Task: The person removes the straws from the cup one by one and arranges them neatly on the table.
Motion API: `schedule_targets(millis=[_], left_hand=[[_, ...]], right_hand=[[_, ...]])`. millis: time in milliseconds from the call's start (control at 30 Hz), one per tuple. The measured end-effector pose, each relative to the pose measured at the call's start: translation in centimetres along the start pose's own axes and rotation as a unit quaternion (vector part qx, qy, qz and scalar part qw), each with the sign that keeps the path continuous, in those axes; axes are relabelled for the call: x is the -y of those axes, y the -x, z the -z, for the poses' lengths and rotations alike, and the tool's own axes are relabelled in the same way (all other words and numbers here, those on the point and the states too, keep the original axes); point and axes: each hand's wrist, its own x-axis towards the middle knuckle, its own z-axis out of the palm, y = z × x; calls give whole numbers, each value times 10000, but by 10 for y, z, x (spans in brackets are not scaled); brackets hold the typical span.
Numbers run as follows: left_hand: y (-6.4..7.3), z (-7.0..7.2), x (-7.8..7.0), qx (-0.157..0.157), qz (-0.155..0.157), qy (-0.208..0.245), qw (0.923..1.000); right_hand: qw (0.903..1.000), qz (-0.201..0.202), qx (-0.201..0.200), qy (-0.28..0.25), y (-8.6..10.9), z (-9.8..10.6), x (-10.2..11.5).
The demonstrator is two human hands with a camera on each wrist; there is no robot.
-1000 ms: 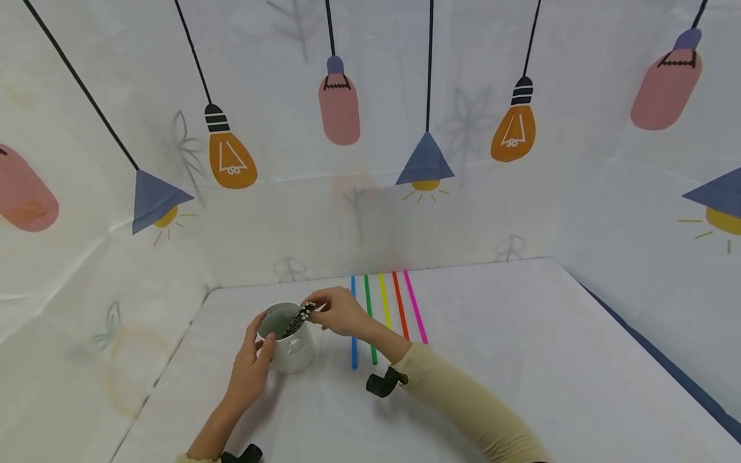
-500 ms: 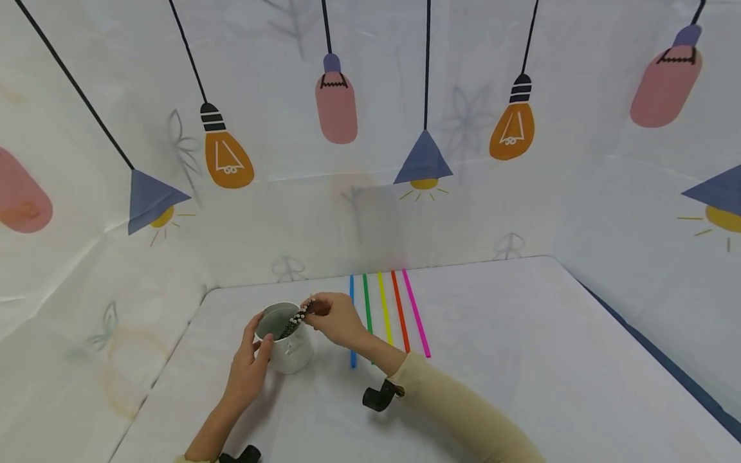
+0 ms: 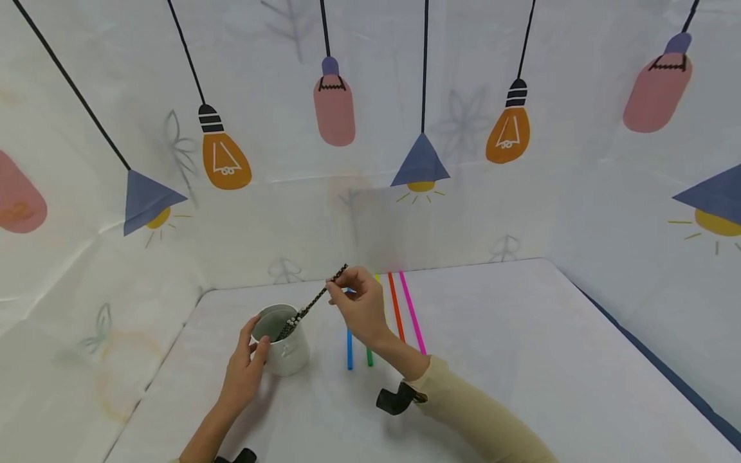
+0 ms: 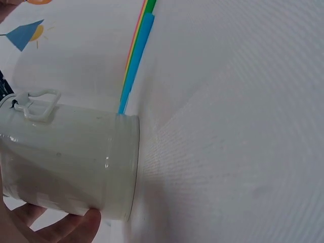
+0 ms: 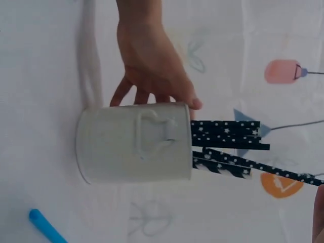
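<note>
A white pail [image 3: 292,357] with a small side handle stands on the table, and my left hand [image 3: 244,370] holds its left side, thumb at the rim. Several black paper straws [image 5: 228,132] with white stars and dots stick out of its mouth in the right wrist view. Between thumb and fingertips, my right hand [image 3: 361,305] pinches one black dotted straw [image 3: 317,298] near its upper end. That straw slants up to the right, higher than the others, its lower end inside the pail. The pail's wall [image 4: 66,157] fills the lower left of the left wrist view, fingers beneath it.
Right of the pail, coloured sticks lie side by side: blue [image 3: 350,352], green [image 3: 370,357], yellow [image 3: 377,278], red [image 3: 397,307] and pink [image 3: 413,314]. My right hand partly covers some of them. A white wall sheet [image 3: 382,225] with printed lamps rises behind the white table [image 3: 492,334].
My right hand has moved up and right from the pail's rim, drawing one straw partway out of the bunch. The left hand still holds the pail in place.
</note>
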Motion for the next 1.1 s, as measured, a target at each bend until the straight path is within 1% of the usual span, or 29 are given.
schedule_targets(millis=[67, 167, 300, 400, 467, 533, 633, 700, 800, 867, 900, 967, 1033, 1100], left_hand=[[0, 0, -1, 39, 21, -32, 10000], [0, 1, -1, 50, 54, -42, 10000], [0, 2, 0, -1, -8, -29, 10000], [0, 2, 2, -45, -119, -48, 9999], [0, 1, 3, -49, -171, -46, 9998], [0, 1, 4, -54, -215, -60, 9997], [-1, 0, 5, -62, -252, -48, 9997], [-1, -1, 5, -60, -257, -53, 9996], [-2, 0, 3, 2, -231, -58, 9997], [-2, 2, 1, 116, -163, 0, 9998], [-3, 4, -1, 201, -133, 34, 9997], [-4, 7, -3, 379, -76, 137, 9992], [-4, 10, -5, 559, 10, 256, 9981], [-3, 13, -6, 686, 78, 293, 9972]], right_hand=[[9993, 293, -225, -109, -2, 5, 5], [9977, 518, -417, -136, -7, 13, 9], [9975, 510, -476, -88, -14, 28, 2], [9986, 271, -434, -99, -17, 41, -7], [9992, -6, -406, -25, -19, 51, -14], [9985, -367, -397, 71, -20, 61, -19], [9928, -1114, -368, 220, -20, 77, -28], [9840, -1746, -315, 164, -19, 90, -34], [9634, -2674, -177, 98, -18, 114, -47], [9492, -3145, -108, 1, -18, 130, -57], [9440, -3297, -109, 20, -18, 138, -61], [9373, -3478, -200, 58, -18, 153, -71], [9335, -3570, -327, 105, -18, 166, -81], [9306, -3630, -376, 292, -17, 179, -91]])
